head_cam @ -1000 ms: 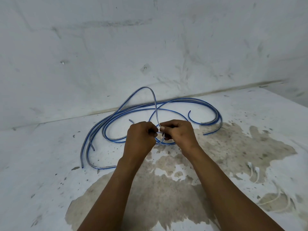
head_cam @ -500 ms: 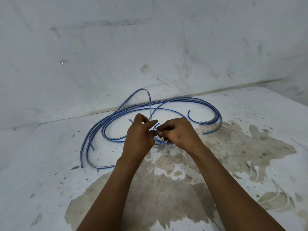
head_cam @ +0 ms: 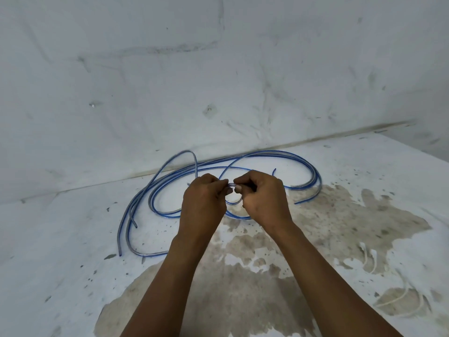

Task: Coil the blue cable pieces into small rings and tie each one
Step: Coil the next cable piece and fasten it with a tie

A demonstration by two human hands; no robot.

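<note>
While left hand (head_cam: 204, 203) and right hand (head_cam: 261, 198) pinch one thin glossy blue plastic cable (head_cam: 267, 155), fingertips meeting, knuckles hide the held loop.

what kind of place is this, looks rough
Probably a bare utility or work corner, not a furnished room: a scuffed white wall, a stained white floor with worn brown patches, and loose blue cable on it.

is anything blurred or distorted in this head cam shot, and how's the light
Head view: the raised cable loop is smeared by motion blur, while the left hand and right hand stay fairly sharp; wide-angle lens bows the wall-floor seam; lighting is flat and dim, with no hard shadows or glare.
</note>
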